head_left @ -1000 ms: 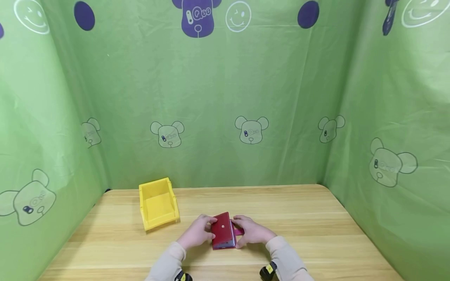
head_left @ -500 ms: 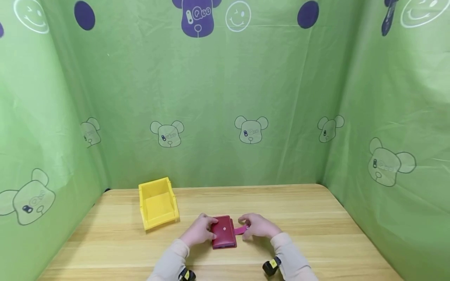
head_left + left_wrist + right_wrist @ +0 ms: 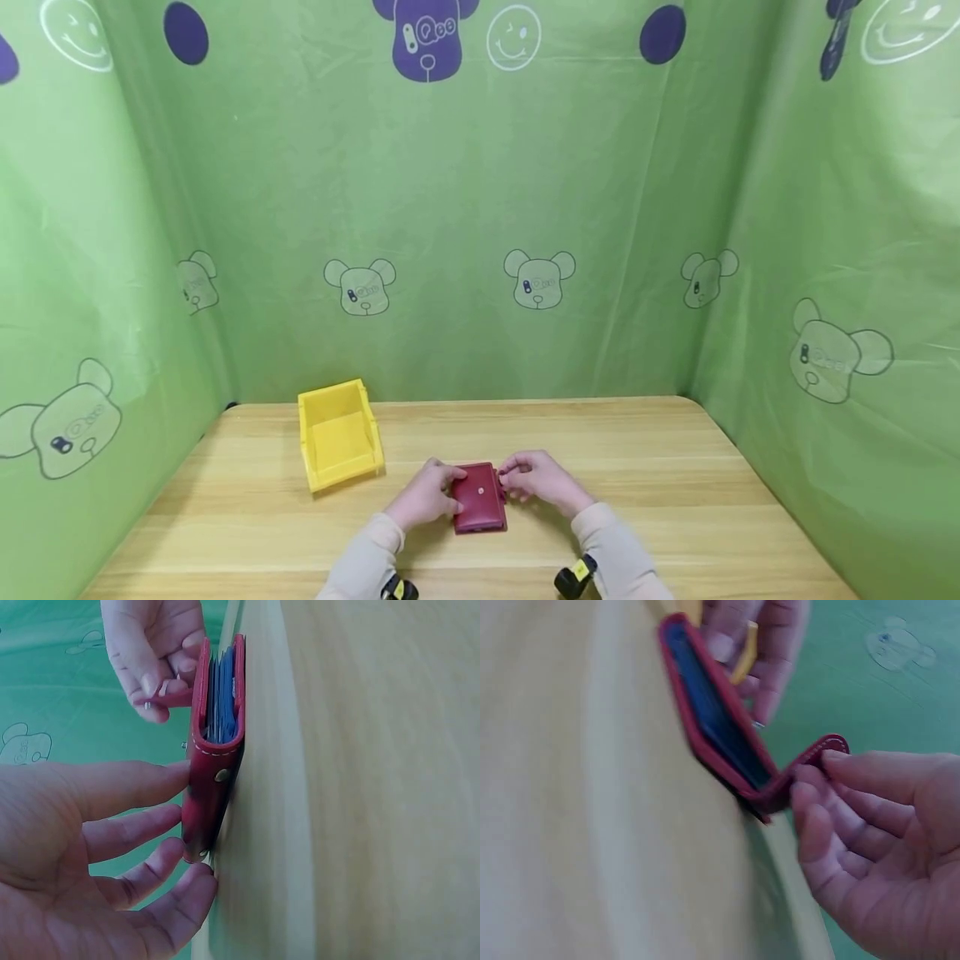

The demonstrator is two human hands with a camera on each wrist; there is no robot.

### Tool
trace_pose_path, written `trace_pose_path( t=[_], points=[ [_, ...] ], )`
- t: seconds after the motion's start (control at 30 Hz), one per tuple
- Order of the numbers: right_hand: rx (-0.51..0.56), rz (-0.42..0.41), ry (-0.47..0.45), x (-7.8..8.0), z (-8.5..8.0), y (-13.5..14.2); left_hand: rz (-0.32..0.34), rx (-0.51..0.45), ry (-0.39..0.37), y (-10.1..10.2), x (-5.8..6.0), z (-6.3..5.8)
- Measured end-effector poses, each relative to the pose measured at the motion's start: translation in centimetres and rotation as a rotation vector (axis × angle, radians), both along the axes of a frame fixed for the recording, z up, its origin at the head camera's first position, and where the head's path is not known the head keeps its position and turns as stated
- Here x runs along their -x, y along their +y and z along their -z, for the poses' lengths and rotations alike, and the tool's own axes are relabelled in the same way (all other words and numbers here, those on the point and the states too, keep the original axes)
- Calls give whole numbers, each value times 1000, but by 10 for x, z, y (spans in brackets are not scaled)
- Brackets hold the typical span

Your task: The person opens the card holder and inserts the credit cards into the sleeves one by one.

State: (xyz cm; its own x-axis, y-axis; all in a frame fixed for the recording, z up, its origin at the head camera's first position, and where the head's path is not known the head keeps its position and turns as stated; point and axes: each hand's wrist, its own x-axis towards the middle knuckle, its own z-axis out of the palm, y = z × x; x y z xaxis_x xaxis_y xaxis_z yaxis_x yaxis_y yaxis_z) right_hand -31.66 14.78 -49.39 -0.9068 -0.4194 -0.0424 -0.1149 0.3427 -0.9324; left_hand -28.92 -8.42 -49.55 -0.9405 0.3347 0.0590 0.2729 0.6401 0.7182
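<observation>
A small dark red card holder (image 3: 480, 498) lies flat on the table, its cover closed over a stack of blue and clear sleeves (image 3: 220, 701). My left hand (image 3: 426, 495) holds it by the left, spine side, thumb and fingers at the edge and on the cover. On the opposite side, my right hand (image 3: 543, 482) pinches the end of the holder's red strap (image 3: 810, 763) between thumb and fingers. The strap bends up from the holder's side, its stitching visible in the right wrist view. A metal snap stud (image 3: 481, 491) sits on the cover.
A yellow plastic bin (image 3: 341, 437) stands at the back left of the wooden table (image 3: 660, 450). Green printed curtains (image 3: 450, 350) hang behind the table and along both sides. Each wrist carries a small black camera (image 3: 573, 579).
The holder's cover has gone from partly raised to flat. My right hand first drew the strap out to the right, then came back left, close to the holder's edge, with it.
</observation>
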Motion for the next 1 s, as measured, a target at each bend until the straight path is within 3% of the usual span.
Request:
trace_pose_path(
  t=[0.17,0.37,1.0],
  points=[
    [-47,77,85,-3,4,-19,10,19,19,1,0,-3],
    [-118,58,176,-3,7,-32,24,28,34,2,-2,-6],
    [-83,175,46,-9,7,-48,12,27,34,1,-2,-2]
  ],
)
